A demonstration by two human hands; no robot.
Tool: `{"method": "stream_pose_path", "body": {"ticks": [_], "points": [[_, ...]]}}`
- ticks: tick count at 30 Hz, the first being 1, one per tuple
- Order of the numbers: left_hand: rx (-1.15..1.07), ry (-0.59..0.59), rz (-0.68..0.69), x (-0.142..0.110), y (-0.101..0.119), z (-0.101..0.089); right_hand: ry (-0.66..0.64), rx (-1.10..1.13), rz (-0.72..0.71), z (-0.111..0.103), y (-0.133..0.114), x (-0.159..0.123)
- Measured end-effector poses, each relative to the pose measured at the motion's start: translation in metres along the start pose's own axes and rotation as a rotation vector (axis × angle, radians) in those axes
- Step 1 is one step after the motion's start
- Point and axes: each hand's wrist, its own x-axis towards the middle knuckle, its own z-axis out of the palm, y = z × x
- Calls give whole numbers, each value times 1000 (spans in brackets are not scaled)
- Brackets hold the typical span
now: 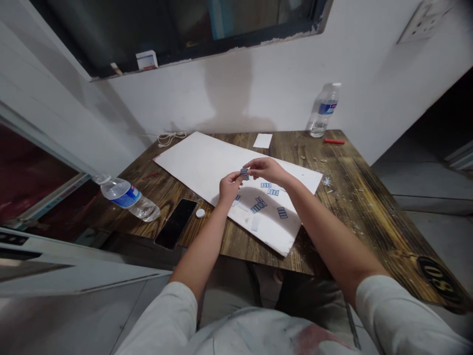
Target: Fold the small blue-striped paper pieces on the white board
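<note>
Over the white board [207, 158], my left hand [229, 187] and my right hand [266, 169] meet around a small blue-grey striped piece [244, 172]. Both hands pinch it between thumb and fingers, and part of it is hidden by the fingertips. Several similar flat pieces with blue-edged bars lie on the board below: a pair touching each other [258, 205], one nearer the right side [282, 212], and two more [272, 192] close under my right wrist. A pale slip [254, 225] rests by the board's near edge.
A water bottle [127, 197] lies tilted at the left, near a black phone [176, 223] and a white cap [200, 213]. Another bottle [324, 111] stands at the back right beside a red pen-like stick [334, 141]. White paper [262, 140] and a cable [170, 138] lie by the wall.
</note>
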Motion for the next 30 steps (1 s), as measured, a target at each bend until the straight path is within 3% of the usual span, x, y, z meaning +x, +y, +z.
{"method": "stream_pose_path", "body": {"ticks": [3, 6, 10, 14, 21, 25, 30], "points": [[128, 7, 96, -1, 0, -2, -24, -218, -91, -1, -2, -1], [421, -20, 229, -1, 0, -5, 11, -461, -160, 2, 2, 0], [791, -128, 303, -4, -2, -6, -32, -598, -72, 6, 14, 1], [985, -221, 306, -7, -3, -4, -135, -720, 43, 9, 23, 1], [1047, -248, 299, -7, -7, -4, -178, -901, 105, 16, 27, 2], [979, -277, 294, -6, -8, -5, -183, -931, 127, 16, 34, 2], [878, -223, 248, -4, -11, -6, -169, -931, 150, 20, 35, -1]]}}
